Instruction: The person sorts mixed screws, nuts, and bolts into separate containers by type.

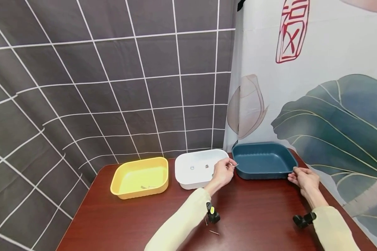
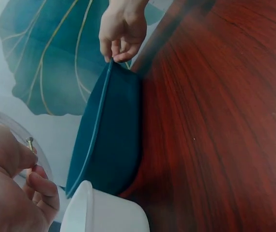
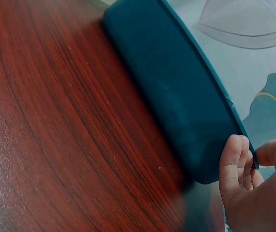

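Between thumb and fingers, my left hand (image 1: pixel 223 173) pinches a small metal screw (image 2: pixel 30 143), its head pointing up in the left wrist view. That hand is over the right end of the white tray (image 1: pixel 183 182), close to the blue tray (image 1: pixel 254 174). My right hand (image 1: pixel 306 179) grips the blue tray's rim at its near right corner, thumb on one side and fingers on the other, as the right wrist view shows. Inside the white tray lie a few small metal pieces, among them a ring-shaped one (image 1: pixel 192 168) and a darker one (image 1: pixel 207 166).
A yellow tray (image 1: pixel 138 194) stands to the left with small thin metal pieces (image 1: pixel 149 187) in it. On the reddish-brown table (image 1: pixel 254 212) lies a screw-like metal piece (image 1: pixel 214 232), near my left sleeve (image 1: pixel 182 223). Curtains hang behind the trays.
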Tool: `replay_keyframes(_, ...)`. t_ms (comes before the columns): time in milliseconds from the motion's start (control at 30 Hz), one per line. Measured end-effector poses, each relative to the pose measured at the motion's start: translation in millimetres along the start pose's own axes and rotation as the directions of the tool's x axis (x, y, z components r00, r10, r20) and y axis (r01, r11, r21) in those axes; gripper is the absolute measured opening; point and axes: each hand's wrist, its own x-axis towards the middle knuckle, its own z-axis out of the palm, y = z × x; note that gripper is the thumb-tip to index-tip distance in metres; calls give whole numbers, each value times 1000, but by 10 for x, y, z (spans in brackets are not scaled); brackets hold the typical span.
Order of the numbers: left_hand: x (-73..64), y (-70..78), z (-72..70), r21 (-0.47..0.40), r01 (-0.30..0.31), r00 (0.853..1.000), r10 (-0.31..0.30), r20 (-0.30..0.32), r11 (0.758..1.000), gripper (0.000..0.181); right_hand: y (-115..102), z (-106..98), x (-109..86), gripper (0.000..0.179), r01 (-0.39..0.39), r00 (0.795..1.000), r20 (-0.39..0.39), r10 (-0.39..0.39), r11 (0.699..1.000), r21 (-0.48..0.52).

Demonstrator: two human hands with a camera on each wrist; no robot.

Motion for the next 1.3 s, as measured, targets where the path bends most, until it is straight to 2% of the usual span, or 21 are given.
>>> replay_keyframes(167, 149, 60, 194, 94, 27, 1000, -28, 3, 995, 17, -10, -2, 3, 11, 18, 1000, -1, -18, 1000, -7)
replay_keyframes(267, 217, 81, 325, 148, 64, 998, -65, 5, 987, 19, -3, 6, -3, 12, 10, 1000, -17, -10, 1000, -14)
replay_keyframes(500, 284, 143, 526, 177, 177, 984, -177, -15, 968, 21, 5, 36, -20, 11, 20, 999, -26, -21, 999, -34)
replay_keyframes(600, 298, 175, 589, 174, 208, 978, -206, -32, 963, 19, 4, 29, -28, 11, 27, 999, -32, -28, 999, -33)
replay_keyframes(700, 292, 203, 630, 183, 210, 978, -207, -37, 961, 15, 1, 17, -34, 12, 21, 999, -34, -22, 999, -29)
replay_keyframes(800, 241, 200, 636, 216, 162, 987, -162, -19, 963, 15, -8, 1, -37, 12, 14, 999, -30, -15, 1000, -22)
replay_keyframes(900, 147, 118, 535, 212, 85, 996, -83, -15, 974, 19, -10, 34, -25, 12, 7, 1000, -13, -7, 1000, -20)
replay_keyframes(1000, 18, 15, 360, 106, 2, 1000, 0, -17, 994, 16, -10, 30, -17, 13, -2, 1000, -12, 2, 1000, -24)
replay_keyframes(1100, -163, -82, 103, -13, -42, 999, 42, 1, 999, 12, -18, 6, -9, 13, -13, 1000, -12, 13, 1000, -22)
replay_keyframes(1167, -329, -180, -92, -67, -57, 998, 58, 13, 996, 11, -4, -8, -3, 13, -26, 1000, -9, 26, 999, -19)
replay_keyframes(1300, -665, -443, -499, -45, -104, 994, 105, 35, 994, 12, -2, -1, 13, 14, -34, 999, 4, 34, 999, -11)
